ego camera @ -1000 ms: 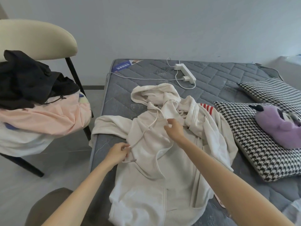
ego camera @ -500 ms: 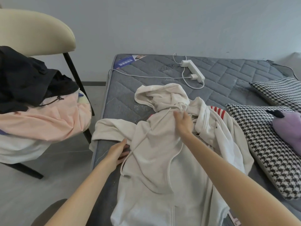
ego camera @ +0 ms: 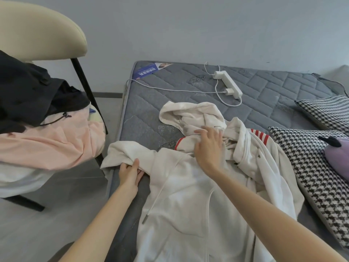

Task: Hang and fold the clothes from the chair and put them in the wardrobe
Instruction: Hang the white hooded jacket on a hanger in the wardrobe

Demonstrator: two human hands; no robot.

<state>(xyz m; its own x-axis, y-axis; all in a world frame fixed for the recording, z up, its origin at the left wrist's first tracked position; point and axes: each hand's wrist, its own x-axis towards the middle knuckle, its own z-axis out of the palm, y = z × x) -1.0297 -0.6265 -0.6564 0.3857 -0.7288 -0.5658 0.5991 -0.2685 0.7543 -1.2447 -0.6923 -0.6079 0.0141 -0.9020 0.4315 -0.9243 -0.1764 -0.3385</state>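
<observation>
Closest to you, the white hoodie [ego camera: 188, 195] lies front-up on the grey mattress [ego camera: 151, 103]. Its lower body runs out of the bottom of the view, so you cannot tell how much hangs over the edge. If much does, its weight could drag the garment off as you fold. The drawstring [ego camera: 156, 201] trails loose down the chest and could get trapped in a fold and leave a lump.

Your left hand [ego camera: 130, 173] pinches the near sleeve [ego camera: 128, 156] between thumb and fingers, right at the mattress edge. That sleeve is bunched. Carry it across without spreading it and you fold the creases in. Lose the pinch and it may slide toward the floor.

Your right hand [ego camera: 208, 146] lies flat at the neck, fingers extended, gripping nothing. It only pins the cloth, so a hard tug from the left could skew the whole body. Just beside it the far side is heaped, with red-striped trim [ego camera: 258, 134] showing; I cannot tell whether that is a second garment.

Beyond, the hood [ego camera: 188, 114] is crumpled, near the charger cable [ego camera: 188, 91] and power strip [ego camera: 228, 84]. Sweeping the hood outward could snag the cable.

On the chair [ego camera: 37, 31] to your left, the black garment [ego camera: 28, 91] and pink garment [ego camera: 47, 144] wait in a pile. The pink one droops over the seat edge and might slip.
</observation>
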